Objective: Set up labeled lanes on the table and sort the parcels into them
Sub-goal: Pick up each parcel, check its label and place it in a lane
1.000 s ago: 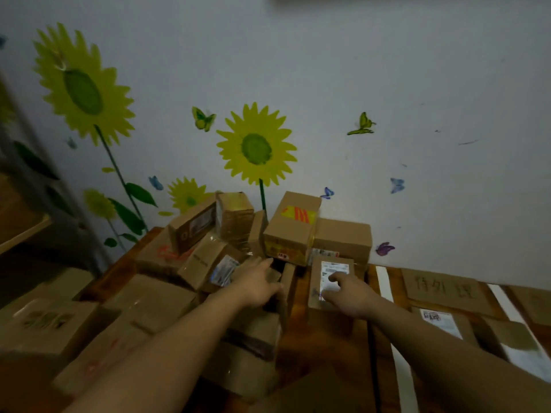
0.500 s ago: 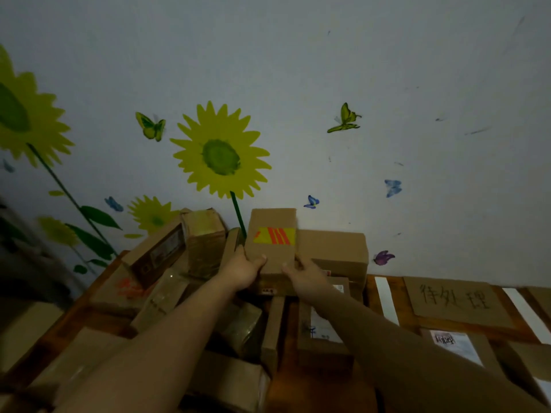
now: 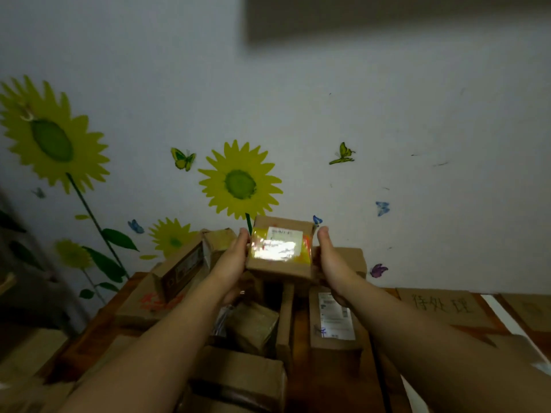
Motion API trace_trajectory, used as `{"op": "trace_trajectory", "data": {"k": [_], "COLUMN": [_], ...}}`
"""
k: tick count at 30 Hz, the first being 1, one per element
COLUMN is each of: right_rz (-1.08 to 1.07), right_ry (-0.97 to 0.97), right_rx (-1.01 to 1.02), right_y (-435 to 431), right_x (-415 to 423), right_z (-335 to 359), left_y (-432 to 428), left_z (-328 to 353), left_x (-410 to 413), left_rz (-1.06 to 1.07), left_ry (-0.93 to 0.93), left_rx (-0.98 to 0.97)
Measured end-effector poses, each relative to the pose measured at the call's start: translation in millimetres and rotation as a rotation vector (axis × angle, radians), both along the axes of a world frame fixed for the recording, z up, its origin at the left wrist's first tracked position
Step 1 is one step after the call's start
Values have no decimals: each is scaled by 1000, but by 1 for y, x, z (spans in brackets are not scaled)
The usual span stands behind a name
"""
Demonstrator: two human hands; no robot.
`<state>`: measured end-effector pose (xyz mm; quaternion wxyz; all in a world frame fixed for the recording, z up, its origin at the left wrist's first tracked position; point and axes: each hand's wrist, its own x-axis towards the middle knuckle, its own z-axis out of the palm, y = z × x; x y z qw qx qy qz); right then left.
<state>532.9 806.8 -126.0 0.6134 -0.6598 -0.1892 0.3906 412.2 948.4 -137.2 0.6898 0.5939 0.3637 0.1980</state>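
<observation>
A small cardboard parcel [image 3: 280, 248] with a shiny white label and yellow-orange tape is lifted above the pile. My left hand [image 3: 231, 259] holds its left side and my right hand [image 3: 329, 260] holds its right side, thumbs up along the edges. Below lies a heap of brown parcels [image 3: 253, 326] on the wooden table [image 3: 98, 320]. A flat parcel with a white label [image 3: 335, 318] lies under my right wrist. At the right a cardboard lane sign with handwritten characters [image 3: 442, 305] lies beside a white tape strip [image 3: 501, 315].
A wall with sunflower and butterfly stickers [image 3: 240, 183] stands right behind the pile. More boxes [image 3: 182, 263] lean at the back left, and a larger box [image 3: 238, 380] sits near the front. A dim shelf area lies at the far left.
Both hands have lifted the taped parcel off the pile and tipped it so its labelled face shows. A second ago they rested on other parcels lower down.
</observation>
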Motion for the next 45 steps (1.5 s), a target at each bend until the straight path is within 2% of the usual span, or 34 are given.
{"op": "trace_trajectory", "data": {"k": [5,10,14,19,26,31,35,41,45], "right_rz": [-34,-46,-57,-73,-73,-118,-181,-183,-285], "right_ry": [-28,24,-143,-252,-394,-448,-467,-573,-649], "right_rx": [38,156,139,242,294,321,268,73,-11], "right_y": [-27,-53,-71,-97,-139,-184,-249,-400,-515], "right_x": [-44,-91,-126,-159,-169,-157,-126,-60,-26], "right_z": [20,27,33,39,59,70,71,48,26], "left_y": [-19,-51,-70,-94,-135,-175,-233,-379,-490], "left_z": [13,21,20,29,50,62,70,50,31], "left_x": [-45,-100,-137,-160,-169,-146,-105,-8,53], "left_rz": [-102,-109,-113,-63,-66,-88,-141,-382,-539], "left_ry": [-40,-68,-182,-350,-487,-533,-548,-363,-292], "left_rx": [69,21,58,159,251,332,362,381,318]}}
